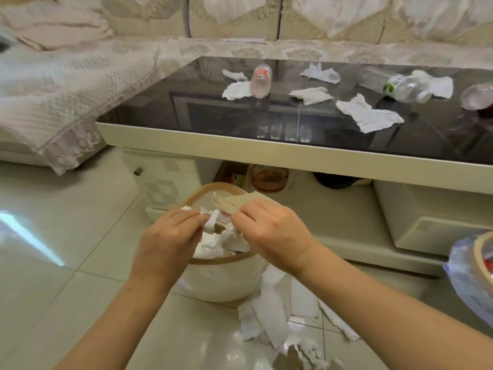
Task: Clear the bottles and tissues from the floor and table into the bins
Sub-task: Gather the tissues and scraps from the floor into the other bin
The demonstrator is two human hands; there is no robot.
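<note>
Head view. Lower centre of the frame: both hands meet above a round white bin (213, 284) with a tan rim, which stands on the tiled floor (66, 263) and holds white tissues (213, 244). The left hand (170, 236) is curled, its fingertips closed on white tissue at the bin mouth. The right hand (272, 228) is pinched shut on a torn strip of tan paper (234, 202) held over the bin. At bottom centre, just beside the bin, a heap of tissues on the floor (280, 316). Upper right: a dark glass table (186, 134) bearing several crumpled tissues, one of them (368, 113) near its front edge. A small bottle (261, 81) with a red label lies at the table's centre; a larger clear bottle (394, 85) with a green mark lies to its right; a third bottle (477, 96) is cut by the right edge. Lower right edge: a second bin (477, 268) with a blue liner. Upper left: a sofa (80, 76) under a lace cover.
</note>
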